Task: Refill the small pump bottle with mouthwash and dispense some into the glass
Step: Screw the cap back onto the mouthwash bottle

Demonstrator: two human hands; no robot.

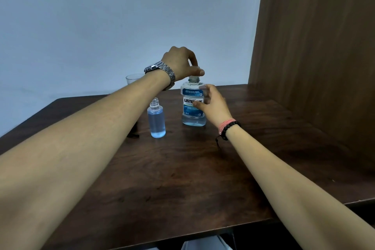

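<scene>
The big mouthwash bottle (192,105) stands upright at the table's middle, blue label facing me, its threaded neck bare. My left hand (181,63) hovers right over that neck, fingers curled down around a pale cap (198,67) that is mostly hidden. My right hand (213,105) is at the bottle's right side, fingers spread and relaxed, thumb across the label. The small bottle (156,121) stands to the left with no pump on it, nearly full of pale blue liquid. The clear glass (133,78) sits at the far edge, partly behind my left forearm.
A dark wooden table (203,168) carries everything. A small black item (133,135) lies left of the small bottle, half hidden under my left forearm. A brown wooden panel (316,57) rises at the right, close to the table's far right corner.
</scene>
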